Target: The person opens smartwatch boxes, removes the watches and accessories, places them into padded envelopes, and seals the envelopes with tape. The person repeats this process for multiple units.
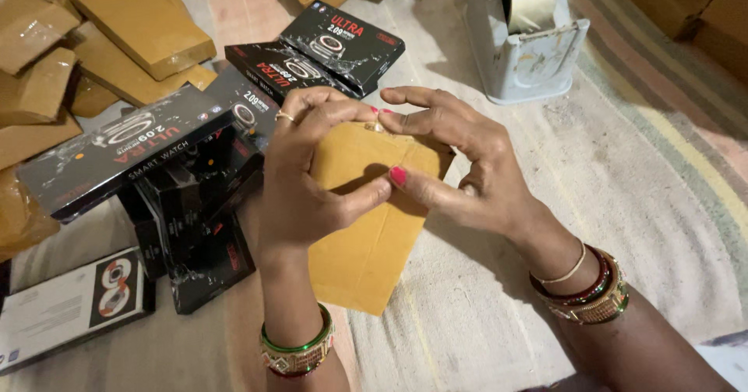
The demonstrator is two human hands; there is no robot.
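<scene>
A yellow-brown paper envelope (366, 244) is held up in the middle of the head view, over the cloth-covered floor. My left hand (312, 174) grips its left side, fingers on the top edge and thumb across the front. My right hand (460, 166) pinches the top edge from the right, its thumb pressed on the front near the left thumb. Both wrists wear bangles.
Several long black product boxes (140, 150) lie stacked at the left, two more (327, 49) behind the hands. Brown wrapped parcels (132, 18) pile up at top left. A grey tape dispenser (526, 37) stands at the top right on the striped cloth (654, 166).
</scene>
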